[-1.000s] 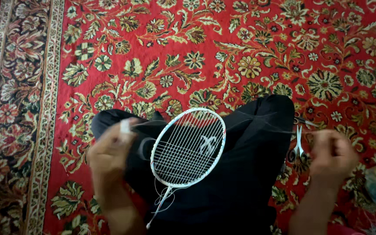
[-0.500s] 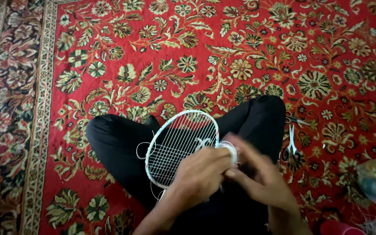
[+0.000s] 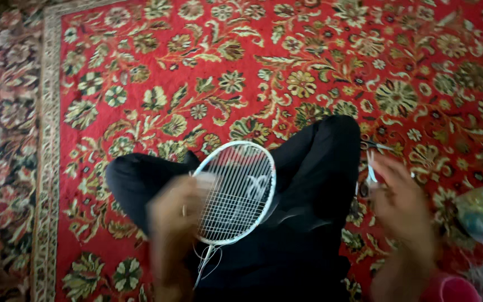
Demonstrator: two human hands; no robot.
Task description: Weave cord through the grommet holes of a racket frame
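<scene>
Two hands at work over lap. Racket (image 3: 236, 193) flat on black-trousered legs (image 3: 314, 168), handle toward body, head pointing away. Left hand (image 3: 174, 215) against frame's left edge, fingers blurred, grip unclear. Right hand (image 3: 401, 198) well off to the right, near scissors (image 3: 371, 168) on the carpet (image 3: 141, 67); finger state unreadable.

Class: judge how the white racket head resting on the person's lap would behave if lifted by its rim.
The racket head looks light: a thin hoop, mostly open strings. The rim probably stays stiff. The loose string ends below it would likely dangle.
</scene>
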